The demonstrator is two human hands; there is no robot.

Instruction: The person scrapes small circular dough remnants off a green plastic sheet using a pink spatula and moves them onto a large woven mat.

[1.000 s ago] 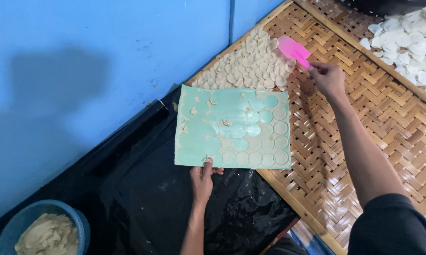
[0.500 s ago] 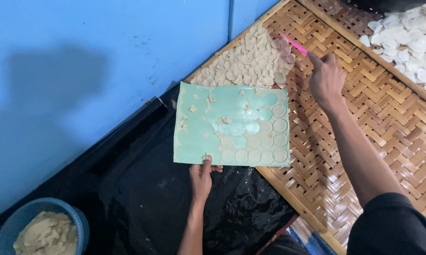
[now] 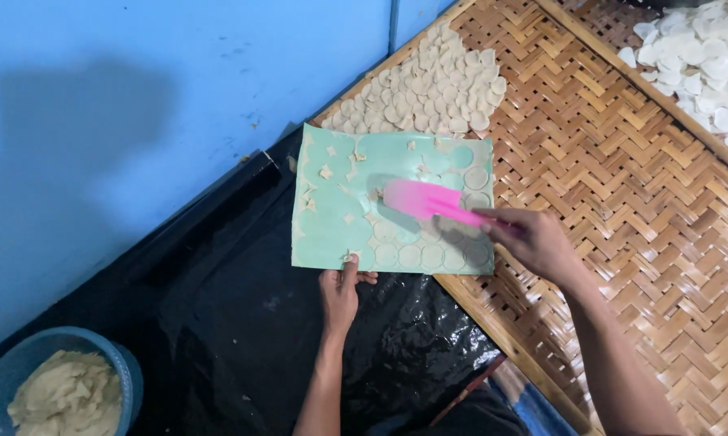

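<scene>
- My left hand (image 3: 341,292) reaches straight forward from below, forearm stretched out over the black plastic sheet (image 3: 218,323), and pinches the near edge of the pale green mat (image 3: 331,226) with thumb on top.
- My right hand (image 3: 533,242) comes in from the lower right, arm slanting across the woven bamboo tray (image 3: 622,186), wrist bent inward, fingers closed around the handle of the pink scraper (image 3: 428,202).
- The scraper's flat blade lies over the middle of the mat, among thin round dough discs (image 3: 432,257) in rows along its near and right parts.
- The mat straddles the tray's edge and the black sheet.
- A heap of cut discs (image 3: 436,85) lies on the tray just beyond the mat.
- A blue basin of dough (image 3: 61,396) sits at the lower left.
</scene>
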